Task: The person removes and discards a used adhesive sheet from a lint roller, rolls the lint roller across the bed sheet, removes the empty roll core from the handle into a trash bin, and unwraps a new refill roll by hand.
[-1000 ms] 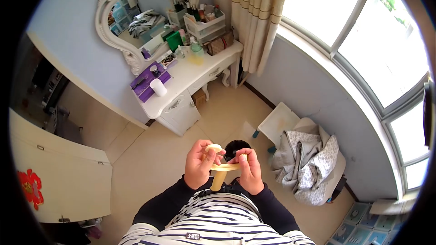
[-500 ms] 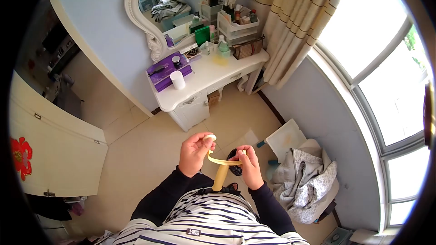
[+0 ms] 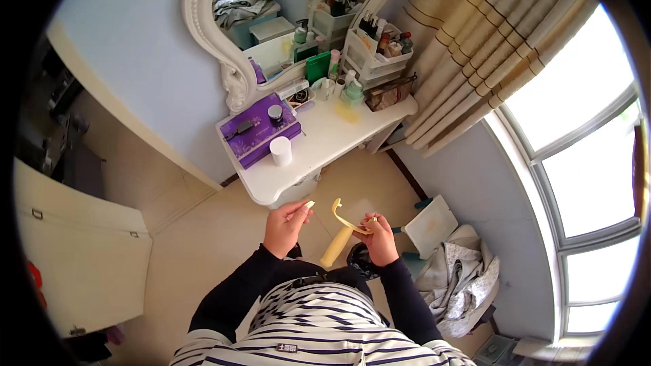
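A small pale piece point(image 3: 310, 205) is pinched between the fingertips of my left hand point(image 3: 285, 228). To the right of it, my right hand point(image 3: 380, 238) is closed on one end of a yellow, handled tool point(image 3: 337, 247), which looks like a peeler. The tool's thick handle points down and left, and its curved arm rises to a free tip between my two hands. Both hands are in the air in front of my striped top, apart from each other. Small details of the pale piece are hard to make out.
Ahead stands a white dressing table point(image 3: 319, 142) with a mirror, a purple box point(image 3: 258, 129), a white cup point(image 3: 281, 151) and cosmetics. A dark bin point(image 3: 361, 257) is on the floor below my right hand. Grey cloth point(image 3: 458, 278) lies heaped at the right.
My left hand has moved away from the yellow tool, whose left end now hangs free. The view has shifted closer to the dressing table.
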The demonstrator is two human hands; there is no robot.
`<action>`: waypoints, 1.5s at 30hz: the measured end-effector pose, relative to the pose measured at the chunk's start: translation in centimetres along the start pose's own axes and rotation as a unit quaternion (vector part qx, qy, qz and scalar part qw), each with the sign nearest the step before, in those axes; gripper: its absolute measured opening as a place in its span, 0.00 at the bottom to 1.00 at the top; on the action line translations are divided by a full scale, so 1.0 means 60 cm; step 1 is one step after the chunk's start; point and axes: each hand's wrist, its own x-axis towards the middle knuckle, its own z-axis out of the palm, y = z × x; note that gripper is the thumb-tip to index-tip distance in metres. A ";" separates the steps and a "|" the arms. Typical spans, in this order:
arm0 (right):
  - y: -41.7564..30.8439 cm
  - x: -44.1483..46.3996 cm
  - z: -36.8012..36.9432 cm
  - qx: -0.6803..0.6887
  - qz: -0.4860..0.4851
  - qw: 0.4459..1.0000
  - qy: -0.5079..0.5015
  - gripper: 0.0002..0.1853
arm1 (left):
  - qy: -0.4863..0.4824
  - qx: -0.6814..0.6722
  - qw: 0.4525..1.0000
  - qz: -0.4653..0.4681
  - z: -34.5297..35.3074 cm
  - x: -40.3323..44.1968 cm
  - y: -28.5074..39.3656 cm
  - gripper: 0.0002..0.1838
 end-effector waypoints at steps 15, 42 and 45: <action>0.058 0.397 -0.070 -0.134 -0.005 0.991 0.002 0.11 | 0.044 0.274 0.959 0.061 -0.012 0.202 -0.102 0.27; 0.097 0.883 -0.017 -0.395 0.006 0.895 0.208 0.27 | 0.157 0.486 0.835 -0.205 0.110 0.757 -0.297 0.25; 0.080 0.875 0.003 -0.407 0.052 0.883 0.227 0.30 | 0.158 0.477 0.837 -0.218 0.110 0.771 -0.296 0.26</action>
